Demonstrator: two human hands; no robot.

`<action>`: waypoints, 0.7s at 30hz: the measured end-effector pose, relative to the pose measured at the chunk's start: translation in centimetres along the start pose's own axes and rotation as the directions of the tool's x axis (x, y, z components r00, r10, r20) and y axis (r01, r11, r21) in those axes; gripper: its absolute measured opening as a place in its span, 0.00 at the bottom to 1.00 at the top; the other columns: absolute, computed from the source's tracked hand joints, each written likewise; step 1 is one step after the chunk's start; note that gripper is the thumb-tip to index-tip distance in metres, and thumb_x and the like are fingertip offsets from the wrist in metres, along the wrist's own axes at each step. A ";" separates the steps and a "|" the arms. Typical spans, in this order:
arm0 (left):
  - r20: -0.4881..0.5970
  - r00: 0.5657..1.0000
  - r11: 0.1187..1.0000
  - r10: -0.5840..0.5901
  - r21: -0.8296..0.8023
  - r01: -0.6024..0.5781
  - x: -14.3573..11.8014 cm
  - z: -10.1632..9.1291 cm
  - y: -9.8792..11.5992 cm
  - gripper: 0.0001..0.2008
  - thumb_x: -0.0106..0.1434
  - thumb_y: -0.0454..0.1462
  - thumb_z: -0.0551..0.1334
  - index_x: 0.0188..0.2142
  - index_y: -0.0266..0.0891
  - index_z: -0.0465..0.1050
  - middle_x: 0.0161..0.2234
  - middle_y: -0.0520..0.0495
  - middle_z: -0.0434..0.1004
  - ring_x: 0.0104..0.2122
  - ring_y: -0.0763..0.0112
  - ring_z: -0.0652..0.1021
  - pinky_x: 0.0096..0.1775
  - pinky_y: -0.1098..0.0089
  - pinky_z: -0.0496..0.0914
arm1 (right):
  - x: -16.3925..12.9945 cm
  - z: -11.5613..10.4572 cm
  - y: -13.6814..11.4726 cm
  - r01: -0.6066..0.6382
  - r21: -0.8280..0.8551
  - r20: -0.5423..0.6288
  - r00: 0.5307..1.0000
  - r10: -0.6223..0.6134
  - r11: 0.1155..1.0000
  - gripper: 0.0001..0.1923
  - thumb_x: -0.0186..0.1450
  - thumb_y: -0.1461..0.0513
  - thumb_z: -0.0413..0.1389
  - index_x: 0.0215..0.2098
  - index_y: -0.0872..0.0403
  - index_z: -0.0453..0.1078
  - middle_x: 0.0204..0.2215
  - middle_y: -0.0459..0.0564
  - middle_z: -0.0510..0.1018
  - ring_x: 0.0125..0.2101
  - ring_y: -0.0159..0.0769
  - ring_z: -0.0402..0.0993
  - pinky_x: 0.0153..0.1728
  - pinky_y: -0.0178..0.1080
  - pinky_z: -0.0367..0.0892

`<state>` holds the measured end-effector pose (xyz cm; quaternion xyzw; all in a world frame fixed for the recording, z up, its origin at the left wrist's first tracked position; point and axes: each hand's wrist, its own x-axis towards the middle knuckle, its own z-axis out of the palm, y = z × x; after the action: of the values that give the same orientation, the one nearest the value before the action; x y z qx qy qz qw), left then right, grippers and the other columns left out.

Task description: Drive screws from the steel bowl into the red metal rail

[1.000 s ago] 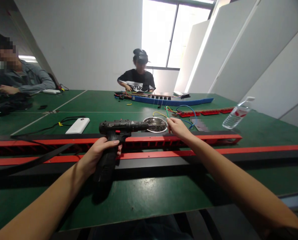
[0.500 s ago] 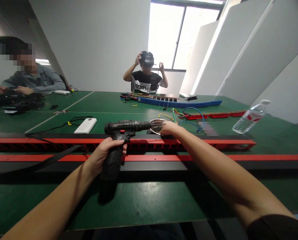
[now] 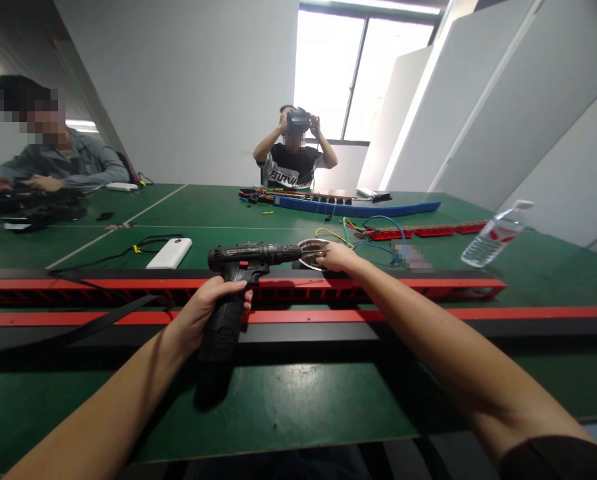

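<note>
My left hand [image 3: 204,315] grips the handle of a black cordless drill [image 3: 243,263], held upright on the green table with its chuck pointing right. My right hand [image 3: 339,257] reaches forward to a small metal bowl [image 3: 309,251] just past the drill's tip, its fingers curled at the bowl's rim. I cannot tell whether those fingers pinch anything. Long red and black rails [image 3: 428,290] lie across the table under both arms.
A white power bank [image 3: 169,253] with a black cable lies left of the drill. A water bottle [image 3: 493,235] leans at the right. Coloured wires [image 3: 373,230], red strips and a blue rail [image 3: 358,208] lie farther back. Two other people sit at the table's far side and left.
My right hand moved from beside the bowl's right edge to its rim and into it. The person opposite raised both hands to the headset. The drill stayed in place.
</note>
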<state>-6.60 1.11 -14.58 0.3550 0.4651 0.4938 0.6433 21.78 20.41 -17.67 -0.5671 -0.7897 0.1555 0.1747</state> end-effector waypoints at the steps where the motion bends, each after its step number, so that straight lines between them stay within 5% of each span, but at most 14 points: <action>1: -0.002 1.000 1.000 -0.005 0.005 0.005 0.0 0.0 0.0 0.06 0.60 0.34 0.69 0.34 0.32 0.78 0.30 0.45 0.80 0.26 0.72 0.79 0.29 0.75 0.76 | 0.0 0.0 0.1 -0.024 -0.009 -0.008 1.000 0.023 1.000 0.08 0.60 0.57 0.63 0.36 0.52 0.80 0.32 0.55 0.83 0.38 0.44 0.78 0.38 0.38 0.68; 11: 0.011 1.000 1.000 -0.001 0.004 0.001 -0.4 0.2 0.0 0.05 0.59 0.34 0.68 0.33 0.32 0.77 0.29 0.46 0.77 0.26 0.71 0.78 0.28 0.73 0.76 | -1.5 -1.1 0.4 -0.069 -0.026 -0.083 0.994 0.067 0.997 0.07 0.63 0.60 0.58 0.29 0.54 0.75 0.29 0.53 0.81 0.30 0.40 0.74 0.31 0.38 0.62; 14: 0.023 1.000 1.000 -0.014 0.021 0.014 -0.3 0.2 0.0 0.06 0.61 0.35 0.68 0.32 0.32 0.77 0.28 0.46 0.77 0.25 0.70 0.77 0.27 0.72 0.76 | -2.4 -1.4 0.4 -0.033 0.166 -0.101 0.994 0.050 0.986 0.07 0.61 0.59 0.61 0.29 0.55 0.76 0.27 0.50 0.80 0.28 0.37 0.73 0.30 0.37 0.62; 17: 0.023 1.000 1.000 -0.013 0.017 0.012 -0.3 0.2 0.0 0.06 0.61 0.35 0.68 0.32 0.33 0.77 0.29 0.47 0.76 0.26 0.70 0.77 0.28 0.72 0.76 | -3.9 -1.7 0.4 0.001 0.477 -0.138 0.988 0.073 0.879 0.09 0.58 0.57 0.65 0.31 0.56 0.77 0.27 0.50 0.79 0.27 0.35 0.72 0.31 0.37 0.64; 21: -0.003 1.000 1.000 -0.002 0.024 0.002 -0.5 0.4 0.1 0.05 0.60 0.34 0.68 0.32 0.33 0.77 0.29 0.45 0.78 0.26 0.70 0.78 0.28 0.73 0.75 | -7.2 -2.4 0.1 0.061 0.651 -0.148 0.988 0.048 0.756 0.14 0.60 0.52 0.64 0.32 0.56 0.77 0.28 0.49 0.79 0.30 0.35 0.72 0.36 0.38 0.66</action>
<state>-6.32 0.62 -14.20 0.3616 0.4723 0.4882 0.6387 25.04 13.73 -16.29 -0.4779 -0.6717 0.3761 0.4232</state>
